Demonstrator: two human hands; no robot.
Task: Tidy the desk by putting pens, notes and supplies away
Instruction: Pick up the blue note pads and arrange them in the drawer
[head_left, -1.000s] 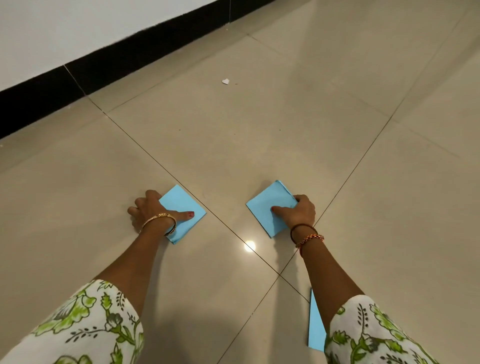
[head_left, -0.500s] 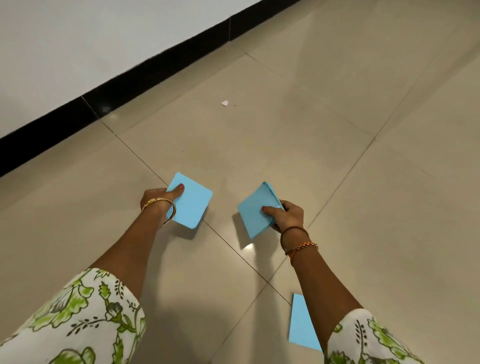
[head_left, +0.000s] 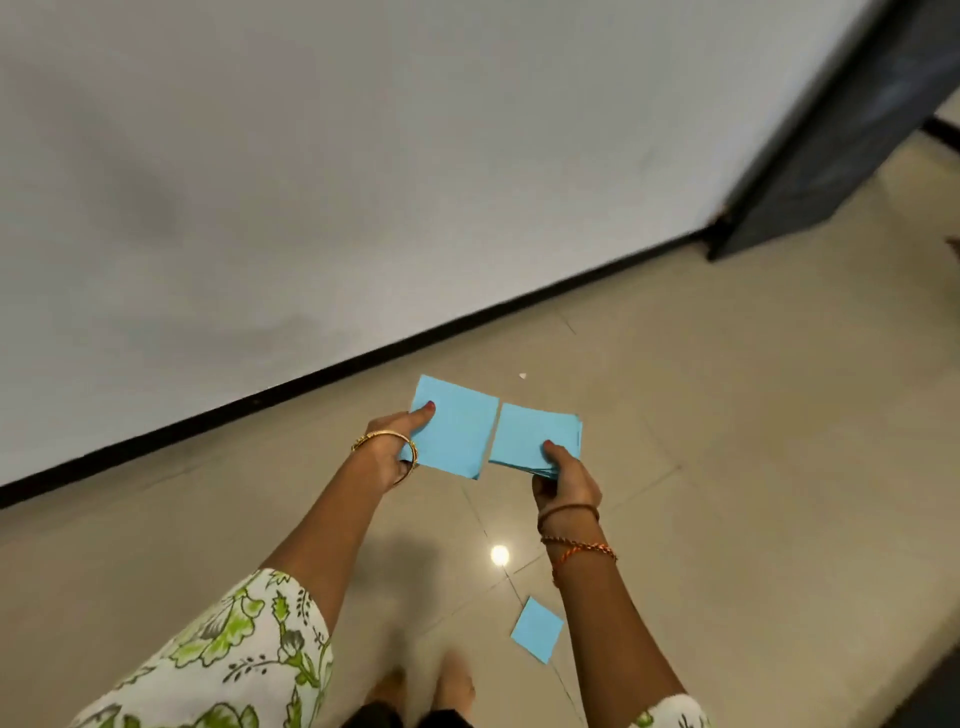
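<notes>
You hold a flat square of light blue notes (head_left: 457, 428) pinched at its left edge in your left hand (head_left: 387, 457). Your right hand (head_left: 563, 480) grips a small fanned stack of blue notes (head_left: 535, 436), nearly touching the first. One single blue note (head_left: 536, 630) lies on the floor below your right wrist.

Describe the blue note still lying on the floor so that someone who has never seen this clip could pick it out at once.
Start from the glossy beige tiled floor and find the bright round light reflection. Just below it, beside the right forearm, lies a single square light-blue paper note. Unlike the blue notes gripped in the left hand and right hand, it lies flat on the tiles, untouched.
</notes>
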